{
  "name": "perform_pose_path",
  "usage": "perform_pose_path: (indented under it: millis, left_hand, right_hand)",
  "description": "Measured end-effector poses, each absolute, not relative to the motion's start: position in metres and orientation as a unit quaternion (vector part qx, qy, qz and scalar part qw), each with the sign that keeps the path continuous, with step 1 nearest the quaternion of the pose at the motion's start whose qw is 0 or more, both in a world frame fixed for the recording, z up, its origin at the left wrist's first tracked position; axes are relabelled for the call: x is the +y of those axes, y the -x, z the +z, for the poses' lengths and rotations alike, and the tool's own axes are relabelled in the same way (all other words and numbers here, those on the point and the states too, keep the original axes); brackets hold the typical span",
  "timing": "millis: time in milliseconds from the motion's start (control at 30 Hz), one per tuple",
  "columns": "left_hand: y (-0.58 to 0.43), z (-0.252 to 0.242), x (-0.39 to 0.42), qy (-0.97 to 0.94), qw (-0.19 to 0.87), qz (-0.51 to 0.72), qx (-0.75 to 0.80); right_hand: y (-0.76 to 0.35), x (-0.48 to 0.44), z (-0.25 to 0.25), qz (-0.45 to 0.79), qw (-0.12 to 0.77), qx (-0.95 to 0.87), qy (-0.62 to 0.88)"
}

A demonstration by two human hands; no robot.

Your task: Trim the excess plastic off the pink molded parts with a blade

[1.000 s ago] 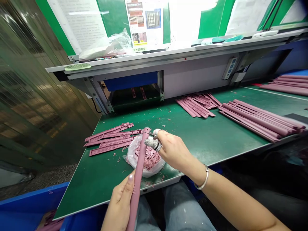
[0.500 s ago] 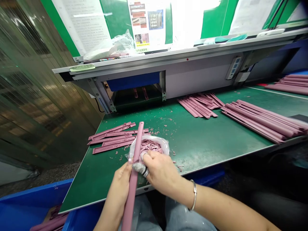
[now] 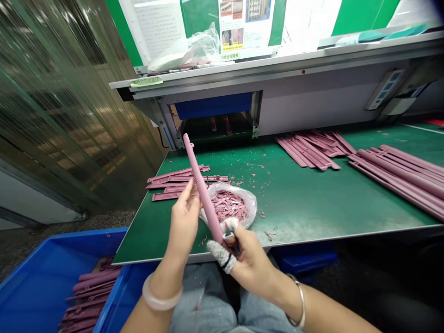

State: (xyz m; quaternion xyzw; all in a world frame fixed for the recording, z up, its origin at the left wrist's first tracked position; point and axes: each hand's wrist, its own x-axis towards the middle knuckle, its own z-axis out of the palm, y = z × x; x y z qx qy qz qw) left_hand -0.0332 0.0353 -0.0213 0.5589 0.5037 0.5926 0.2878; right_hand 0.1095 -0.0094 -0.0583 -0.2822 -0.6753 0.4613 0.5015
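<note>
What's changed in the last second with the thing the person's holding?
The pink plastic strip has swung from nearly upright to a tilt, its far end leaning left. Its lower end is now pinched in the right hand, and the left hand has opened beside it. The clear plastic bag of pink trimmings and the stacked pink strips stayed where they were on the green mat.

one left hand point(image 3: 183, 226), one right hand point(image 3: 251, 263), one pink strip point(image 3: 203, 192), one plastic bag point(image 3: 250, 206)

Pale left-wrist bangle point(image 3: 161, 297), silver right-wrist bangle point(image 3: 302, 305), a knit finger guard point(image 3: 221, 256), and light jeans point(image 3: 204, 300).
</note>
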Motion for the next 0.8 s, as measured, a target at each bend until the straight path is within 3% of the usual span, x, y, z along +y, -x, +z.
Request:
perform_pose_path:
  millis: [100,167,267,533,800]
  left_hand:
    - [0.052,-0.024,0.025,-0.778,0.01,0.44,0.448]
    - [0.064,-0.017,0.021,-0.869,-0.102,0.334,0.351]
    - [0.074,0.0,0.02,-0.916,-0.103,0.277,0.27]
    - [0.075,0.01,0.02,-0.928,-0.127,0.227,0.267]
    - [0.068,0.013,0.011,-0.922,-0.111,0.199,0.315]
  right_hand:
    - [-0.123,-0.006,-0.051,0.484,0.476,-0.679,0.28]
    - [-0.135,-0.003,-0.046,0.462,0.444,-0.721,0.265]
    - [-0.156,0.006,-0.037,0.382,0.401,-0.793,0.252]
    - [-0.175,0.015,-0.012,0.119,0.251,-0.91,0.309]
    - [-0.165,0.016,-0.014,-0.004,0.276,-0.903,0.329]
